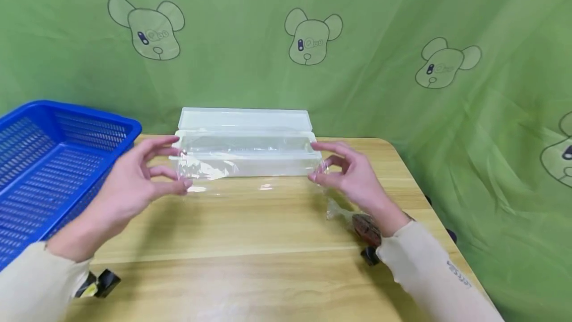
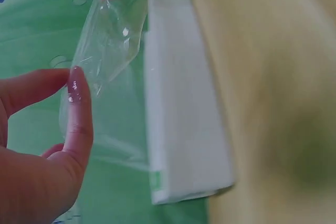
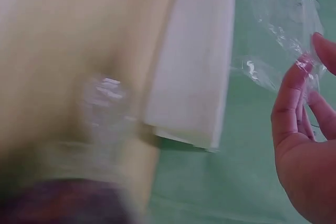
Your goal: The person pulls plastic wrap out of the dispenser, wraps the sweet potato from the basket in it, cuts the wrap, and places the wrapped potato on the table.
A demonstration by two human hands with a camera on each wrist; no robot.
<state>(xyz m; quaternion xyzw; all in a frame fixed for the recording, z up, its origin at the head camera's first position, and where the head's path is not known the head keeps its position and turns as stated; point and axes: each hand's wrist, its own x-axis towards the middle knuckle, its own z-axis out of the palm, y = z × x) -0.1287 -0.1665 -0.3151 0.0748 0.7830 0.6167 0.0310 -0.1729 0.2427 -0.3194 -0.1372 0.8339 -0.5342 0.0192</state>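
A sheet of clear plastic wrap stretches between my two hands, in front of a long white box whose lid stands raised. My left hand pinches the wrap's left edge between thumb and fingers. At the other end, my right hand pinches the right edge. In the left wrist view the wrap hangs in loose folds beside the white box. Close to the right forearm lies a dark reddish-brown item in twisted clear film, partly hidden by the wrist.
A blue perforated plastic basket stands at the left of the wooden table. Behind the table hangs a green curtain printed with bear heads. The table's right edge runs beyond the right arm.
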